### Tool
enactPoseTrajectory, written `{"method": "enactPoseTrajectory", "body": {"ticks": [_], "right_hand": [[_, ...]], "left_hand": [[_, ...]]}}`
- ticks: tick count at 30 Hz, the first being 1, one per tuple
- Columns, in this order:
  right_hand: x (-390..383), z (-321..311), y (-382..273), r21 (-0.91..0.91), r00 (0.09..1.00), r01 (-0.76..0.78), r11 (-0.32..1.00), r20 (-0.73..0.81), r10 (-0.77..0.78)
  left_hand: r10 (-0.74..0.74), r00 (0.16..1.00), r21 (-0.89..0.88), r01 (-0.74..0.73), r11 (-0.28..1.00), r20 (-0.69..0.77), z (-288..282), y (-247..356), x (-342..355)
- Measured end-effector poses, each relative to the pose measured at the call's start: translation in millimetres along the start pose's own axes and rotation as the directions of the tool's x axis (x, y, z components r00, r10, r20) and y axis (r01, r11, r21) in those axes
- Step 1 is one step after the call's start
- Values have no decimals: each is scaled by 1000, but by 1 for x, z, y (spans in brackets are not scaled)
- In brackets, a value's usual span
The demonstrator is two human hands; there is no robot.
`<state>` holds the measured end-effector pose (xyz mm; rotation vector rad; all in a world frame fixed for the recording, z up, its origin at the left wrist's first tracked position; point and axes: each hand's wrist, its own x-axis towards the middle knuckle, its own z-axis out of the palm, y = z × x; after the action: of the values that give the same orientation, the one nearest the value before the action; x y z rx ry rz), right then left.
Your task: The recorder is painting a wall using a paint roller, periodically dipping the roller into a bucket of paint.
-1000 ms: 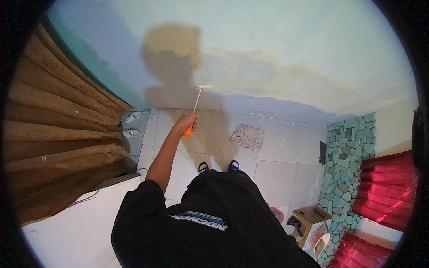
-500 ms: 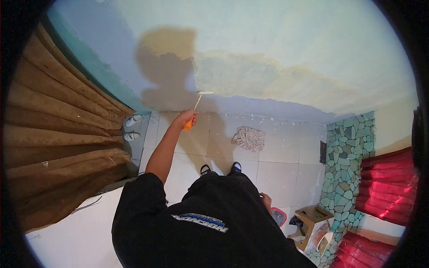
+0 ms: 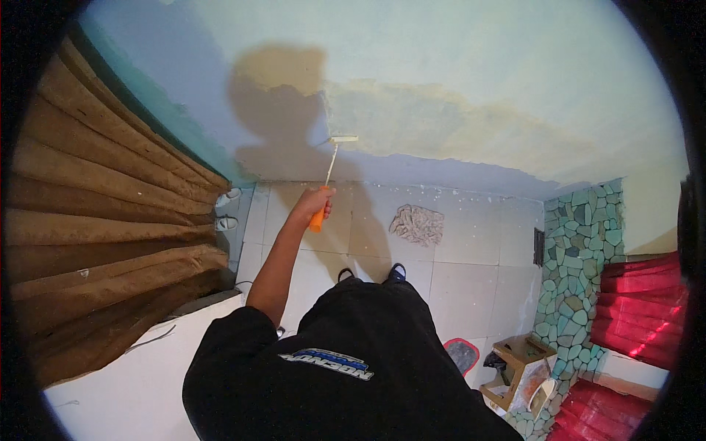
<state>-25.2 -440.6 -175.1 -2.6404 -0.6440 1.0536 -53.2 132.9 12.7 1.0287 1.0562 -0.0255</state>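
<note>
My left hand (image 3: 316, 206) is closed round the orange handle of a small paint roller (image 3: 343, 139). The roller's pale head touches the wall (image 3: 412, 117) low down, at the left part of a cream-yellow painted patch. Below and left of that patch the wall is lilac, with pale green higher up. A large shadow of my head and arm falls over the wall beside the roller. My right hand is hidden from sight, behind my black shirt.
A crumpled patterned cloth (image 3: 417, 225) lies on the paint-spotted tile floor. Near my right side are a red-rimmed tray (image 3: 462, 357) and a wooden stand (image 3: 517, 371). Brown curtains (image 3: 110, 228) hang at left, with white shoes (image 3: 226, 223) beside them; green stone cladding (image 3: 581, 242) is at right.
My left hand has pushed the roller a little up the wall. My right hand, visible near the tray before, has gone out of sight. The whole view has shifted slightly.
</note>
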Motion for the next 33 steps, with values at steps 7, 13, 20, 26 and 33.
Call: {"method": "enactPoseTrajectory", "body": {"ticks": [7, 13, 20, 26, 33], "right_hand": [[32, 6, -2, -43, 998, -32, 999, 49, 34], [25, -19, -7, 80, 995, -58, 995, -71, 64], [67, 48, 105, -83, 999, 46, 996, 31, -44], [112, 37, 134, -3, 997, 82, 997, -4, -82], [136, -139, -27, 814, 855, -486, 319, 367, 366]], "left_hand": [[0, 1000, 27, 0, 1000, -19, 2, 3, 11], [-83, 996, -31, 84, 996, 44, -6, -2, 87], [-97, 995, -39, 97, 995, -3, 13, 15, 77], [-32, 998, 25, 34, 999, -63, 42, 33, 9], [-56, 992, -3, 56, 998, -115, 26, 43, 2]]}}
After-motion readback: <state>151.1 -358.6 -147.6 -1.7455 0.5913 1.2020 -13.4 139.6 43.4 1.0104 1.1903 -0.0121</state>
